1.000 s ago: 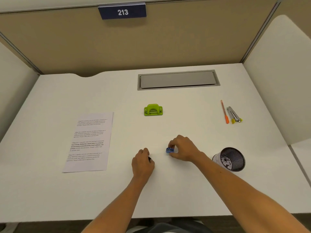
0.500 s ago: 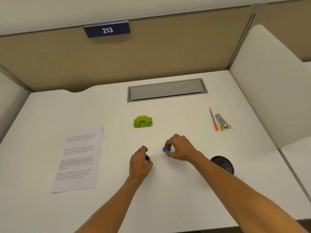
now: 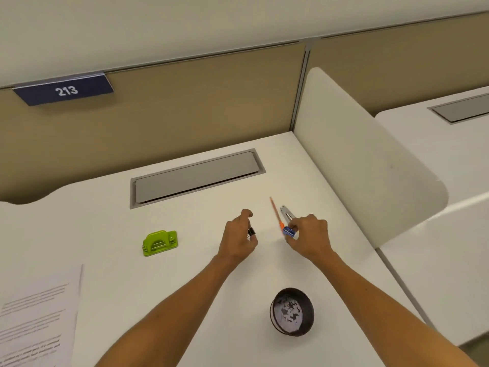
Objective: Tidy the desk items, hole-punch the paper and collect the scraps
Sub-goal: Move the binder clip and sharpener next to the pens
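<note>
My left hand [image 3: 239, 238] is closed on a small black binder clip [image 3: 251, 231] above the white desk [image 3: 105, 229]. My right hand [image 3: 308, 235] pinches a small blue clip [image 3: 289, 232], just in front of an orange pen [image 3: 275, 211] and a silver pen [image 3: 287, 211] lying on the desk. A green hole punch [image 3: 159, 242] sits to the left of my hands. A printed sheet of paper [image 3: 37, 316] lies at the lower left. A black mesh pen cup [image 3: 291, 311] stands near the front, between my forearms.
A grey cable flap [image 3: 195, 177] is set into the desk at the back. A white side divider [image 3: 365, 165] walls the right edge; a tan partition [image 3: 185, 107] with a "213" sign [image 3: 66, 90] closes the back.
Both hands have lifted their clips off the desk and moved away from me, towards the pens. The view has swung right, so the punch and paper now sit further left.
</note>
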The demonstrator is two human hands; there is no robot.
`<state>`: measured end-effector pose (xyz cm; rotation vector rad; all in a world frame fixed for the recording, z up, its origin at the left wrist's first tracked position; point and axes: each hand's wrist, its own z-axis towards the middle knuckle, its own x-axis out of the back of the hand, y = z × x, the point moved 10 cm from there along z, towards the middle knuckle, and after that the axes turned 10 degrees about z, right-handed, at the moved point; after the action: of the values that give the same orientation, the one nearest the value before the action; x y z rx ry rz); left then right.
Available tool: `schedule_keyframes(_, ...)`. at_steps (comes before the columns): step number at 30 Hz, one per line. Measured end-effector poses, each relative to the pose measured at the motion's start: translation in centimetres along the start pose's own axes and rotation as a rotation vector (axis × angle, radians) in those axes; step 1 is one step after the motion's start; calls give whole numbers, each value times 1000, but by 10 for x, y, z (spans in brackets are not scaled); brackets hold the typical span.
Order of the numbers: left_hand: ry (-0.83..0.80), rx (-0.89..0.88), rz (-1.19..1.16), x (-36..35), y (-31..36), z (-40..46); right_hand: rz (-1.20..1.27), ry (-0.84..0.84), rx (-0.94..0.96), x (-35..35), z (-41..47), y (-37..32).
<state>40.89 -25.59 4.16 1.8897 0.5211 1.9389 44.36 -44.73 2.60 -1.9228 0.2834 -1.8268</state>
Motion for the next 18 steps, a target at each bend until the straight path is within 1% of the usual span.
schedule_keyframes(3, -36, -31, -14, -23, 27, 33, -18, 13, -111, 1, -3, 45)
schedule_keyframes(9, -124, -56, -12, -61, 63, 89, -21, -20, -189, -18, -5, 85)
schedule_keyframes(13, -160, -109, 7, -80, 82, 122, -17, -44, -136, -32, -3, 89)
schedule_keyframes(18, -209, -189, 62, -105, 96, 153, 23, -30, -68, -34, 4, 88)
